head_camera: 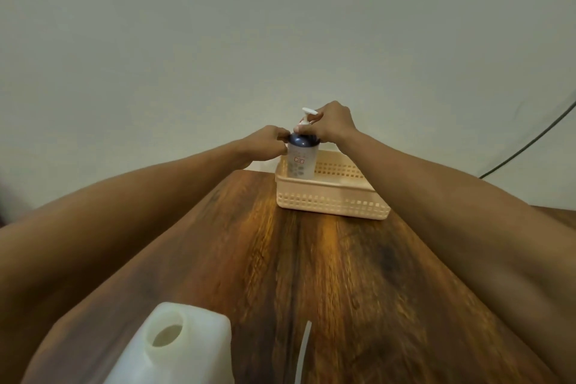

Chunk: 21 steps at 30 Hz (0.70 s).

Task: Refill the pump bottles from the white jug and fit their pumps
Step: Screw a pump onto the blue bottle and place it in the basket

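Note:
A pale pump bottle (301,162) with a dark blue shoulder stands upright in the left end of a cream slotted basket (333,199) at the far end of the table. My left hand (268,143) grips the bottle's shoulder from the left. My right hand (332,123) is closed around the white pump (308,115) on top, whose head sticks out to the left of my fingers. The white jug (180,349) stands uncapped at the near edge, its round mouth open towards me.
A brown wooden table (327,274) runs from me to the plain wall. A thin white strip (304,349) lies on the wood right of the jug. A dark cable (530,142) hangs along the wall at the right.

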Each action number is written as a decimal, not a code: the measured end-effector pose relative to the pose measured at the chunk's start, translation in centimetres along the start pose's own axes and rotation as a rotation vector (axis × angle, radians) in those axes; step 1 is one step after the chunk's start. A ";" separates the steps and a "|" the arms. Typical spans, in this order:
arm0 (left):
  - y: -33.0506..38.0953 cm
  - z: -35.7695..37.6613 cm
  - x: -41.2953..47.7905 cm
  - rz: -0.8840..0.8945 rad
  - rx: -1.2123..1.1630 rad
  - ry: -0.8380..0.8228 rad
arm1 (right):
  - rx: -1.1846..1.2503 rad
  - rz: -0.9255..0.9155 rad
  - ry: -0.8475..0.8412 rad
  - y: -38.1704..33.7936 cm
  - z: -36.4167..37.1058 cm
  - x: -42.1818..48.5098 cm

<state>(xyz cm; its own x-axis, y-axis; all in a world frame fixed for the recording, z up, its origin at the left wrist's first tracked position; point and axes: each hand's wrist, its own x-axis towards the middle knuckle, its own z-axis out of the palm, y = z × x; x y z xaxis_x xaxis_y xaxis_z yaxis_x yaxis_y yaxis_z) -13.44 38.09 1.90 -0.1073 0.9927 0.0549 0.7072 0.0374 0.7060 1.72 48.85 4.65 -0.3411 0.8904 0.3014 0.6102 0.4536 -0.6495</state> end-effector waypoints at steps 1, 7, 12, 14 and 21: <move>-0.4 0.1 0.3 -0.005 0.008 -0.008 | 0.001 0.006 -0.003 0.3 0.6 0.2; -1.6 0.7 1.2 -0.008 0.014 -0.045 | 0.016 0.032 -0.015 1.5 2.4 0.9; -1.7 1.2 1.4 -0.011 0.015 -0.052 | 0.044 0.053 -0.041 1.6 2.5 1.0; -1.7 1.3 1.2 -0.022 0.014 -0.053 | 0.045 0.059 -0.072 1.4 2.3 0.8; -0.2 0.0 -1.9 -0.016 0.047 0.051 | 0.045 0.039 -0.175 0.5 -0.9 -1.1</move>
<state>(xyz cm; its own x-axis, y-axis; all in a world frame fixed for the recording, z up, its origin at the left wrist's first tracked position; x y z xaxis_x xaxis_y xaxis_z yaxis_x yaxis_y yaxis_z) -13.34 36.16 1.62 -0.1534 0.9848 0.0811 0.7374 0.0594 0.6729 3.06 48.08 4.66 -0.4393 0.8853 0.1524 0.5938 0.4134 -0.6903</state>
